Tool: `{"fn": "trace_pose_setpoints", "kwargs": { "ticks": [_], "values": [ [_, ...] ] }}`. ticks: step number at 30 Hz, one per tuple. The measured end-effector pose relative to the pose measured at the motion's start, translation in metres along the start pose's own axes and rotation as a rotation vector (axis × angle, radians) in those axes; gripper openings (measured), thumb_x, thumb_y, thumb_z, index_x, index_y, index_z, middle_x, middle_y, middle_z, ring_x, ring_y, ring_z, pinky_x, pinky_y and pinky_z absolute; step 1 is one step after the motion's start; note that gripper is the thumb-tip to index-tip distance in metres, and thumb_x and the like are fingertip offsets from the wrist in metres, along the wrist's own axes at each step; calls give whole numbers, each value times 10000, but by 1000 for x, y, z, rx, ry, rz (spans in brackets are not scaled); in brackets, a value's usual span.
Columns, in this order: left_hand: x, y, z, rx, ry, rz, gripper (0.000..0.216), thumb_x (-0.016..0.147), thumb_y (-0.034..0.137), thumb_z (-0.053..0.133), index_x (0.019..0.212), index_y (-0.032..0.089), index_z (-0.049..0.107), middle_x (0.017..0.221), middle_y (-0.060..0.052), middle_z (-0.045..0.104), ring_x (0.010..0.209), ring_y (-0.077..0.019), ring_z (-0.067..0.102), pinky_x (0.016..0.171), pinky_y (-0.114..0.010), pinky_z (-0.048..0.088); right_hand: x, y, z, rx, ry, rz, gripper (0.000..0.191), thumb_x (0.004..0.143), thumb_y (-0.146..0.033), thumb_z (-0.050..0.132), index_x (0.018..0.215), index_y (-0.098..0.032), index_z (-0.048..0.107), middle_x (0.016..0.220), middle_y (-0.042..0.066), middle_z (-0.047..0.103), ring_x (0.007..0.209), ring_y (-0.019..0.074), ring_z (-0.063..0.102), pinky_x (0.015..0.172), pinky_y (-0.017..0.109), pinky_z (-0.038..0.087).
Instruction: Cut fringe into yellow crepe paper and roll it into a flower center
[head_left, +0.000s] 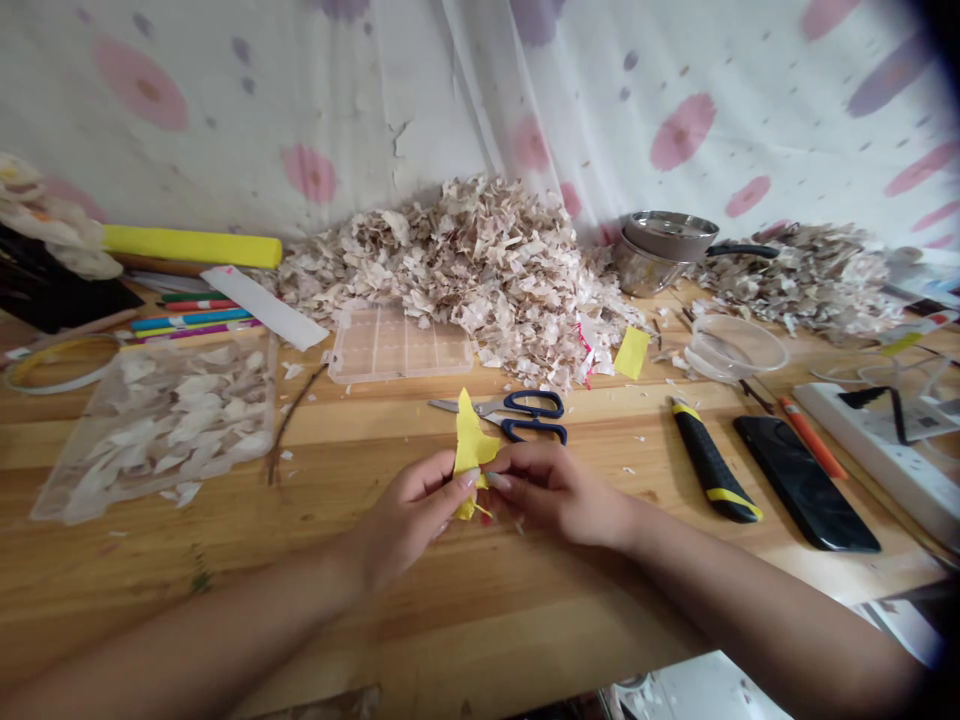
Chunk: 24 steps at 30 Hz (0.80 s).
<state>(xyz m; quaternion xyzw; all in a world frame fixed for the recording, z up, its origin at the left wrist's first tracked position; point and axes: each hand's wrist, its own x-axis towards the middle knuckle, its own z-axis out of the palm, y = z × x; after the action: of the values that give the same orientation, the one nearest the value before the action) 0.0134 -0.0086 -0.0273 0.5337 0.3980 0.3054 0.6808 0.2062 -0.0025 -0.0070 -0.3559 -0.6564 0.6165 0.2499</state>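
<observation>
1. The yellow piece (471, 435), apparently paper, stands upright between the two hands, just above the worktop (450, 620); its tip points away from the person and its lower end is ragged.
2. The left hand (420, 495) pinches its lower left side between thumb and fingers, presumably to steady so limp a sheet.
3. The right hand (555, 490) pinches the lower right edge, thumb against finger; the close-set grips probably serve fine control.
4. The scissors (495, 407) lie just beyond, handles toward the right hand, a placement that likely keeps them within reach.
5. A yellow square (632, 352) lies farther off, by the heap of pale shreds (495, 270), which is banked against the curtain (675, 90), perhaps to free the front.
6. At right, the utility knife (709, 460) rests beside the phone (806, 485); at left lies a clear bag (187, 410) of pale pieces.
</observation>
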Motion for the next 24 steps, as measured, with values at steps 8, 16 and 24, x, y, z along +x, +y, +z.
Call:
{"fn": "trace_pose_setpoints", "kwargs": {
  "ticks": [8, 16, 24],
  "values": [
    [1, 0, -1, -58, 35, -34, 329, 808, 485, 576, 824, 157, 584, 626, 47, 425, 490, -67, 329, 435, -188, 266, -3, 0, -10, -701, 128, -469, 240, 907, -119, 418, 1063, -148, 598, 953, 112, 666, 854, 175, 607, 730, 292, 483],
    [8, 3, -3, -152, 36, -62, 305, 770, 441, 634, 829, 142, 624, 604, 44, 433, 496, -67, 333, 426, -172, 273, -7, 0, -16, -1134, 141, -706, 277, 936, -124, 378, 1135, -134, 572, 998, 122, 680, 840, 185, 626, 687, 303, 510],
    [-4, -1, 3, 51, -16, 121, 283, 892, 426, 503, 954, 183, 635, 649, 26, 499, 492, -75, 326, 448, -188, 298, 1, -4, -5, 21, 95, 109, 375, 900, -462, 470, 754, -133, 574, 606, 12, 590, 462, 75, 522, 367, 161, 347]
  ]
}}
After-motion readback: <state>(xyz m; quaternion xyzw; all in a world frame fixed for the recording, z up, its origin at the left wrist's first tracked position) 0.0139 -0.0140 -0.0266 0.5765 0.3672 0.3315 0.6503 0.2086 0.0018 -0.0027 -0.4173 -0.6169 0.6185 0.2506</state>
